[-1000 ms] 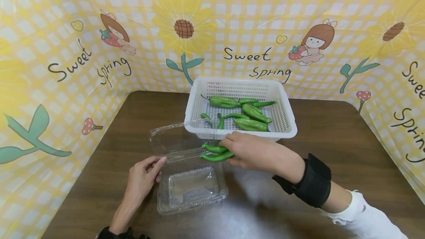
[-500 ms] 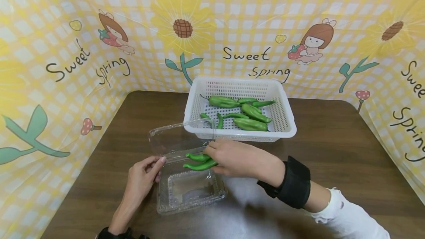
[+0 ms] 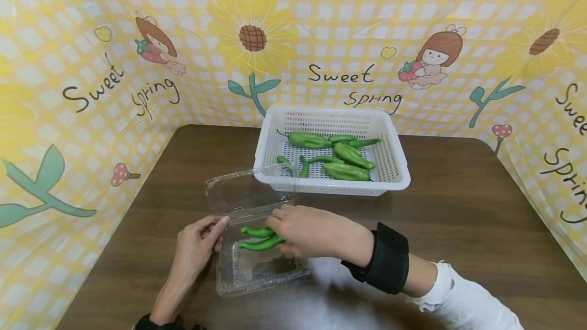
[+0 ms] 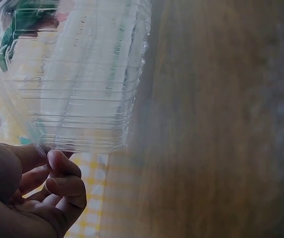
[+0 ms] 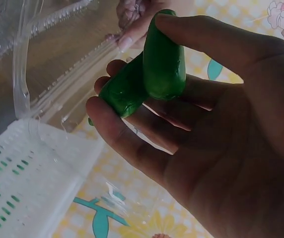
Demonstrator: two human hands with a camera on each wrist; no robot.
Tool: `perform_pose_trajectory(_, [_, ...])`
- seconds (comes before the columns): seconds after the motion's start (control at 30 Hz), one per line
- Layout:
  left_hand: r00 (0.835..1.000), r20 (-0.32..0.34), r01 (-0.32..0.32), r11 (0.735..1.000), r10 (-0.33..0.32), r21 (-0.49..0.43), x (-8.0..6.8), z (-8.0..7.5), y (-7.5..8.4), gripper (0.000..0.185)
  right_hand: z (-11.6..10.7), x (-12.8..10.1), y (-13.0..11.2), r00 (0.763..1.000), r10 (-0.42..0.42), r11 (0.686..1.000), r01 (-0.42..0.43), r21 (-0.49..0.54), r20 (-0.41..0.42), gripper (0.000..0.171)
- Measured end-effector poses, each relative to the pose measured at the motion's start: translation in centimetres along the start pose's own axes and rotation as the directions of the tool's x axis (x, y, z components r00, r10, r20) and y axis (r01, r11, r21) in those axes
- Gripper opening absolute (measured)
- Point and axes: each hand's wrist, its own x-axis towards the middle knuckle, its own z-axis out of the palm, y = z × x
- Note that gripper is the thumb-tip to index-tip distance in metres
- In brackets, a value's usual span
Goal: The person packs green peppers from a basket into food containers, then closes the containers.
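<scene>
Peppers, two green ones, now hanging right over the open clear clamshell box, having travelled from just in front of the white basket a second ago. Being carried by the right hand, thumb and fingers wrapped round them. Left hand staying put, pinching the box's near-left rim and steadying it. Looking close to being set down inside; more peppers lying in the basket.

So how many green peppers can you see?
About 9. Two are in the right hand: peppers and, over the clear box. About seven lie in the white basket, such as and; overlapping ones may hide more.
</scene>
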Motion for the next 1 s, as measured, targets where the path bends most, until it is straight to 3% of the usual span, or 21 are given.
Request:
perform_pose_trajectory(0.67, [1.000,-0.001,-0.017,1.000,0.017,-0.004,-0.1,0.1,0.0,0.028,2.4,2.0,-1.0,0.998,0.016,1.000,-0.015,-0.013,0.063,0.030])
perform_pose_trajectory(1.0, [1.000,0.005,-0.010,1.000,0.010,-0.003,-0.1,0.0,0.0,0.028,4.1,2.5,-0.9,0.996,0.031,0.997,-0.024,-0.076,0.089,0.030])
